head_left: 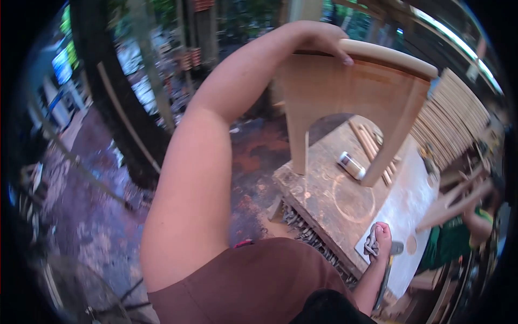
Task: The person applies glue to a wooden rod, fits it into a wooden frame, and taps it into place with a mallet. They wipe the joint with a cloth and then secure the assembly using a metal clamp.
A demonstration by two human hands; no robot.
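Note:
A wooden piece of furniture (356,86) with a curved top rail and an arched cutout stands on the worn workbench (318,189). My left hand (332,43) reaches over its upper left corner, fingers wrapped round the top edge. Low on the right, my right hand (380,237) is closed on a crumpled grey cloth (372,243), above a pale sheet (402,216). Under the arch lie a white bottle (352,165) on its side and several thin wooden sticks (369,146).
Slatted curved wood pieces (450,119) are stacked at the right. Near them a co-worker in a green shirt (448,240) is partly visible beside a wooden frame (458,200). A hammer-like tool (396,248) lies by my right wrist. A dark post (110,92) stands at the left.

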